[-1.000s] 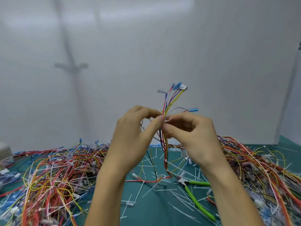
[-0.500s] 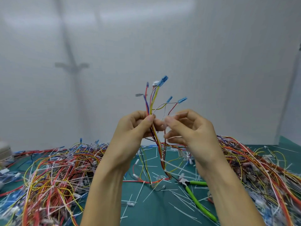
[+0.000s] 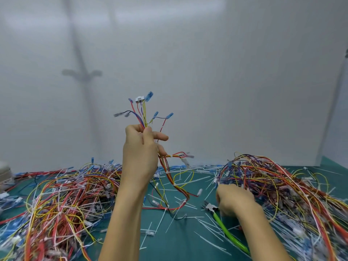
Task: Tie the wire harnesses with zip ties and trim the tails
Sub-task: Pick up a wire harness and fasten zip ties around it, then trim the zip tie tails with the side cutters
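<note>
One wire harness (image 3: 144,119) gripped upright in left hand (image 3: 140,157), right hand (image 3: 233,201) at cutters (image 3: 230,235), grip unclear

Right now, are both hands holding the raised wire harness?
No, only the left hand grips the wire harness, while the right hand is down at the green-handled cutters.
</note>
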The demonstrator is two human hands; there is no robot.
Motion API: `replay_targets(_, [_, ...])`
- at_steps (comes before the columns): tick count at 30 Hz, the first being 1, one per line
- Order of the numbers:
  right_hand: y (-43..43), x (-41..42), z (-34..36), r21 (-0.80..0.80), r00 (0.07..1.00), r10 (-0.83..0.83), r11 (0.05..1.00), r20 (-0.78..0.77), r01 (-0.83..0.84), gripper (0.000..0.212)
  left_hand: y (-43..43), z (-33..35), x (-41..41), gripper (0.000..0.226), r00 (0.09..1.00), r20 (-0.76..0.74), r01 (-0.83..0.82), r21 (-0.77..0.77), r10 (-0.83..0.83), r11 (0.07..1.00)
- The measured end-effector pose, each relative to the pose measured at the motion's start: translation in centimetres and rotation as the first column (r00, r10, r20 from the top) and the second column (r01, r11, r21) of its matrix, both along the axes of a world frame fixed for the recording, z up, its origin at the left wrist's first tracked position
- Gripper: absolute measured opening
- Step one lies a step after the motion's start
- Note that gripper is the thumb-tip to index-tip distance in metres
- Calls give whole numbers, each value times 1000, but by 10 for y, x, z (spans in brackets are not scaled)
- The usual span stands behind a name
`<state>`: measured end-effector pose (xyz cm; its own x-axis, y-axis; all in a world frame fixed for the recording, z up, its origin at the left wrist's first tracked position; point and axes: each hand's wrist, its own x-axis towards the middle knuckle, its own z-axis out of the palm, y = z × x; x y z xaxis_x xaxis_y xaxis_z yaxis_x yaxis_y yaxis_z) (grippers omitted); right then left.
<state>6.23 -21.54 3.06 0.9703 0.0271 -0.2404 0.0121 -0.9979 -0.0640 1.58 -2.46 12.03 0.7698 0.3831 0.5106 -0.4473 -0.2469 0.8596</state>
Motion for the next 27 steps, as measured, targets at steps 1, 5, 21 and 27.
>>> replay_targets(1, [0,3,-7,-17,1000,-10,1000,-18,9,40,0,0,0,14,1000,4,6,7,-6,1000])
replay_targets(5, [-1,10,-23,-31,997,-63,997,32,64,44,-1,2,-1,13,999,10,33,23,-34,999])
replay_targets(21, [10,3,18,556,838,-95,788,537,-267,10,2,-2,3,12,999,-30,39,27,-38,999])
replay_targets(27, [12,-17,50,503,353,-359,615,864,-607,19,-1,3,-3,12,991,-32,126,-37,-127,991])
